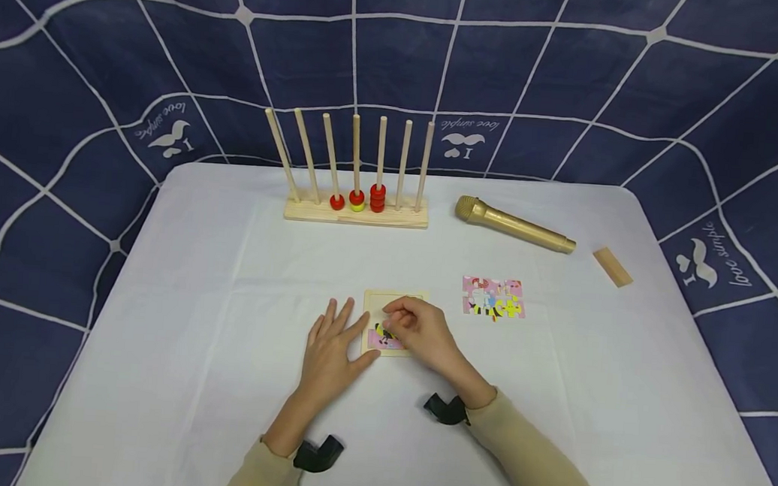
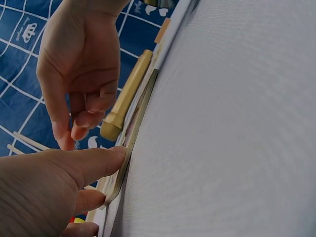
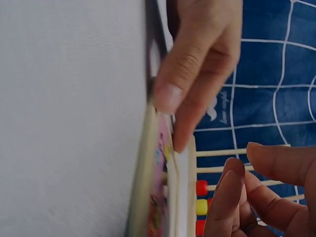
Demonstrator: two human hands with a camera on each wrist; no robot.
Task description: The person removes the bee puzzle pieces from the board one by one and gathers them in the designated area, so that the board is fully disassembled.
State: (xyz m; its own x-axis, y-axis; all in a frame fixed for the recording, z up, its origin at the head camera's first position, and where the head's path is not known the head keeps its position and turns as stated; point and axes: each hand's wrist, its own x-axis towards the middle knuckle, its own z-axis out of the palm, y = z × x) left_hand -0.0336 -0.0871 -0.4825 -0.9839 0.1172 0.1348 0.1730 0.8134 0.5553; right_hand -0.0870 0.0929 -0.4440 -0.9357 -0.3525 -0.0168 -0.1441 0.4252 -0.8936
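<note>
A shallow wooden puzzle tray lies on the table with pink, yellow and black puzzle pieces in its lower part. My left hand is beside it with spread fingers; the thumb and index fingertips touch its left and near edges. Over the tray hovers my right hand, its fingers bent and covering the tray's right side. In the right wrist view, a gap shows between the thumb and fingertips of the right hand, and no piece is visible there.
To the right, more puzzle pieces form a loosely joined pink picture. Behind stand a wooden peg counting rack with red and yellow beads and a gold microphone. A small wooden block lies at the far right.
</note>
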